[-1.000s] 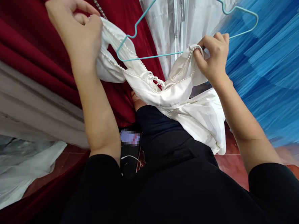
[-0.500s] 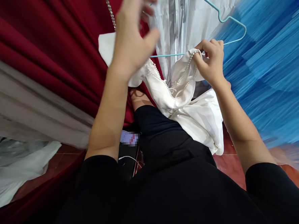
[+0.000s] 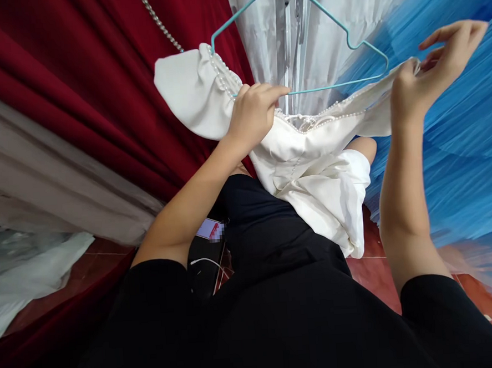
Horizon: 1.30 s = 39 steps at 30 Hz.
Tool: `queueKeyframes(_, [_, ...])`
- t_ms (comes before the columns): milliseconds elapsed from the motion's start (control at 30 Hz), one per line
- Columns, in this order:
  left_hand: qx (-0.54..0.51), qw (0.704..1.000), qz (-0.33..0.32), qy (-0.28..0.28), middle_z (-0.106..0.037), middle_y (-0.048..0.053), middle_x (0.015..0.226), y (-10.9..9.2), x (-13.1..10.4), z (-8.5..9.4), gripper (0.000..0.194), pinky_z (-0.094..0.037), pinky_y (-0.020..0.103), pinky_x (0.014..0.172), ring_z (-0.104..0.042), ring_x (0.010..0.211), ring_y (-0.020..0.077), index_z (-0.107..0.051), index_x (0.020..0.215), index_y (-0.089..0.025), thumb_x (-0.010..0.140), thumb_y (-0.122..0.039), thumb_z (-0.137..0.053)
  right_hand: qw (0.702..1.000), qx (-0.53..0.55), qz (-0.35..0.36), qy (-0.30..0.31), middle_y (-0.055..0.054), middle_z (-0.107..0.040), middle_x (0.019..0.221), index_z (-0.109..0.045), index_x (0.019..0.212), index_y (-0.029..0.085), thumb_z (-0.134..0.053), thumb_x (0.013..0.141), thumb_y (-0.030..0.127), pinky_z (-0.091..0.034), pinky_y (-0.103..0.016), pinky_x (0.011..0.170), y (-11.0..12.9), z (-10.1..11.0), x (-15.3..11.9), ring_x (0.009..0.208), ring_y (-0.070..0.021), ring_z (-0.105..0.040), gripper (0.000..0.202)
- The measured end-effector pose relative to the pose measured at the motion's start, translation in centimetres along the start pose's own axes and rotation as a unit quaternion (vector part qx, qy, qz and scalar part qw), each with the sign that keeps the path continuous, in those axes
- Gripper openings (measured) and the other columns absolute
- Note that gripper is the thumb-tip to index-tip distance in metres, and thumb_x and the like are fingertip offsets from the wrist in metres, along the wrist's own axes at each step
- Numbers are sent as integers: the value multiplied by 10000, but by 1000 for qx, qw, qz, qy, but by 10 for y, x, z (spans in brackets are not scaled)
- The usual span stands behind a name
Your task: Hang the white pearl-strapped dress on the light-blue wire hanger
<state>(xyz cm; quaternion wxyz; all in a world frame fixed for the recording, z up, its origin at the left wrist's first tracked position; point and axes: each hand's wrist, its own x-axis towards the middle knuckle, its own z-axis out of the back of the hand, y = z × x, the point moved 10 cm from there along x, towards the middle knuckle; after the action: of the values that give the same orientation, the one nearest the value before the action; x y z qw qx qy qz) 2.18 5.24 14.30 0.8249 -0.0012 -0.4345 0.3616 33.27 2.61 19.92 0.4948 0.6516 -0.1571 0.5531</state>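
While the left hand [image 3: 253, 114] is curled closed on the white dress [image 3: 286, 154] beside the hanger's [image 3: 331, 86] bottom bar, the right hand [image 3: 435, 75] has fingers extended, a dress strap at its thumb; whether it grips cannot be told. Dress lies over the lap, red curtain [image 3: 110, 87] leftward.

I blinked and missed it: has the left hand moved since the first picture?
Yes, the left hand moved right and down in the view, toward the metal pole.

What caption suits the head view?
Left hand and right hand on white dress, one sleeve over one end of hanger.
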Motion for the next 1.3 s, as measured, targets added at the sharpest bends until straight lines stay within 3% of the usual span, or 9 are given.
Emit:
queueKeyframes(100, [-2,1000,9,10,-668,58,953,-2,-2,0,265,-373,406,914,-577,969,275,-703,1050,-258,928,-234,-469,996,-38,78,17,-25,-500,877,-333,728,220,-429,615,-25,-374,-266,585,19,-7,22,770,-148,-486,286])
queueKeyframes(267, [24,998,48,46,-646,56,986,-5,-1,-7,323,-316,410,928,-533,961,224,-673,1113,-208,948,-269,-402,984,-52,108,131,-11,-563,879,-342,712,218,-502,684,-29,-470,-261,647,59,-54,32,737,-134,-541,296])
queueKeyframes(533, [43,999,6,-8,-668,79,948,-3,-1,-7,270,-382,417,927,-571,1019,278,-691,1111,-220,961,-252,-469,932,116,196,283,6,-573,1148,-520,940,284,-492,788,65,-519,-301,955,147,-83,-38,1101,-176,-554,268])
queueKeyframes(633, [52,998,-19,-19,-684,82,1019,-8,-4,-7,316,-411,422,952,-593,1065,297,-682,1158,-247,956,-192,-446,897,82,187,393,19,-617,1132,-550,1063,335,-502,913,265,-474,-392,967,135,-120,-86,1051,-233,-553,172])
queueKeyframes(700, [44,999,-29,-6,-674,70,1147,-11,-5,-7,364,-417,429,991,-591,1118,287,-662,1205,-256,945,-167,-423,905,63,164,388,7,-632,1127,-525,1165,365,-420,975,384,-425,-462,976,118,-133,-104,1010,-274,-545,219])
queueKeyframes(833, [29,999,-15,-13,-576,27,1366,-4,-9,11,510,-369,482,1090,-435,1354,268,-552,1368,-327,885,-182,-482,933,36,136,332,-20,-626,1152,-440,1334,342,-342,1013,420,-350,-456,1028,101,-132,-114,1042,-252,-510,344])
queueKeyframes(1000, [62,998,-6,4,-573,-15,1373,13,-16,41,720,-247,541,1162,-146,1498,225,-410,1463,-414,807,-199,-618,928,20,159,336,-47,-626,1022,-561,1137,324,-363,1011,430,-356,-459,993,105,-127,-111,1020,-278,-513,258])
queueKeyframes(1133, [25,996,-19,-79,-503,-66,1431,22,-17,80,778,-334,417,1184,-393,1378,203,-397,1446,-286,751,-22,-623,925,9,182,333,-34,-622,990,-551,1092,335,-429,976,351,-376,-465,963,104,-123,-105,987,-283,-515,170])
queueKeyframes(1300, [55,992,-6,-113,-668,-90,1056,48,-6,117,670,-550,245,907,-647,1009,117,-643,1136,-154,580,190,-497,918,29,162,362,-35,-632,1014,-555,1050,301,-490,980,339,-393,-483,988,102,-123,-101,1007,-290,-542,103])
